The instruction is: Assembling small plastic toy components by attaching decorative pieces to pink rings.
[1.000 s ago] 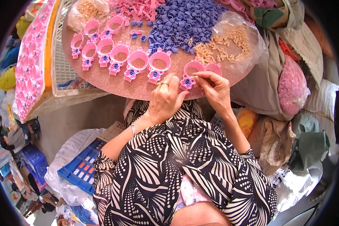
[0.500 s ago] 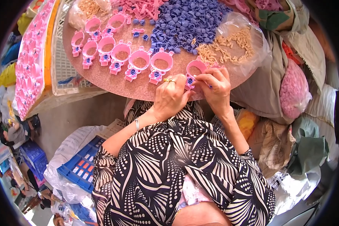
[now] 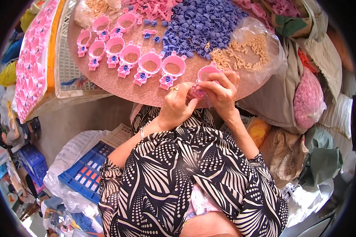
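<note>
At the table's near edge, a pink plastic ring piece (image 3: 203, 72) with a figure-shaped stem is between my two hands. My left hand (image 3: 177, 106) has its thumb and fingers closed on the stem's lower end. Fingers of my right hand (image 3: 222, 94) pinch at the stem's right side, curled over part of the ring; anything small in their tips is hidden. Left of my hands stand similar pink ring pieces (image 3: 173, 65) in two rough rows, with blue parts set in their stems. Beyond lies a heap of small blue plastic parts (image 3: 203, 25).
The round speckled table (image 3: 106, 81) also bears beige parts in a clear bag (image 3: 251, 51) and pink parts (image 3: 156, 8). A white crate (image 3: 69, 47) with pink pieces adjoins on the left. Sacks (image 3: 281, 83) crowd the right; a blue tray (image 3: 85, 170) lies lower left.
My left hand has shifted slightly down, opening a gap between its fingers and the ring. My right hand has come slightly closer over the ring piece. The view has moved a little.
</note>
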`<state>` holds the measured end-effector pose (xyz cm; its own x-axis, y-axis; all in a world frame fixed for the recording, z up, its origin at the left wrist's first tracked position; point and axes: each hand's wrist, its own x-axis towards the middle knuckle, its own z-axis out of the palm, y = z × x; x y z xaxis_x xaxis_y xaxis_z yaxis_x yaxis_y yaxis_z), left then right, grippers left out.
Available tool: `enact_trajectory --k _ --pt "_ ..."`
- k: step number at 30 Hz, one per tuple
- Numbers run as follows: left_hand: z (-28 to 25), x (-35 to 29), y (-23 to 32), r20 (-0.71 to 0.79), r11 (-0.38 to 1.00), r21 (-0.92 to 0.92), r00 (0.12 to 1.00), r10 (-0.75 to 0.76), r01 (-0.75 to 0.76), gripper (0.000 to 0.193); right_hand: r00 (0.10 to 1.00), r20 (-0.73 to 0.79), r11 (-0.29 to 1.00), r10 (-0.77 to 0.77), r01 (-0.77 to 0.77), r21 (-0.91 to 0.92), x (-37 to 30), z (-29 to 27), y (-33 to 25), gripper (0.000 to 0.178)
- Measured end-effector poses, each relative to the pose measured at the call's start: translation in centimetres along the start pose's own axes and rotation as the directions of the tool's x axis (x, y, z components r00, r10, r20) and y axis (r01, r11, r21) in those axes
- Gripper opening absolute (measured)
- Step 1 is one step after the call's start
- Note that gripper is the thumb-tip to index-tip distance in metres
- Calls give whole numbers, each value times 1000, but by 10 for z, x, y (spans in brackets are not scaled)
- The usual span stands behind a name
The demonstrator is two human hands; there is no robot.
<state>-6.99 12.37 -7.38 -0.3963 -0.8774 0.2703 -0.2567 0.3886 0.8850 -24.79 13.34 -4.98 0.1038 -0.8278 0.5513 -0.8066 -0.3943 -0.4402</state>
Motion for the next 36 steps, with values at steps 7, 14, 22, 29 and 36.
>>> enact_trajectory --k 7,14,22,29,36 --pt "-12 3 11 -62 993 68 993 99 -95 40 988 149 998 -44 49 -33 16 -20 -7 17" --pt "-10 1 6 -44 943 191 957 286 -273 39 983 172 985 -58 85 -150 24 -22 -26 13" --pt "-12 -1 7 -80 955 147 960 270 -256 41 968 190 986 164 -163 -21 21 -10 -21 12" --pt "-9 -8 3 -89 942 293 976 198 -164 42 969 202 990 143 -142 -18 40 -27 -12 15" --pt "-14 -4 -2 13 918 366 987 158 -151 48 997 4 978 74 -72 -194 78 -70 31 14"
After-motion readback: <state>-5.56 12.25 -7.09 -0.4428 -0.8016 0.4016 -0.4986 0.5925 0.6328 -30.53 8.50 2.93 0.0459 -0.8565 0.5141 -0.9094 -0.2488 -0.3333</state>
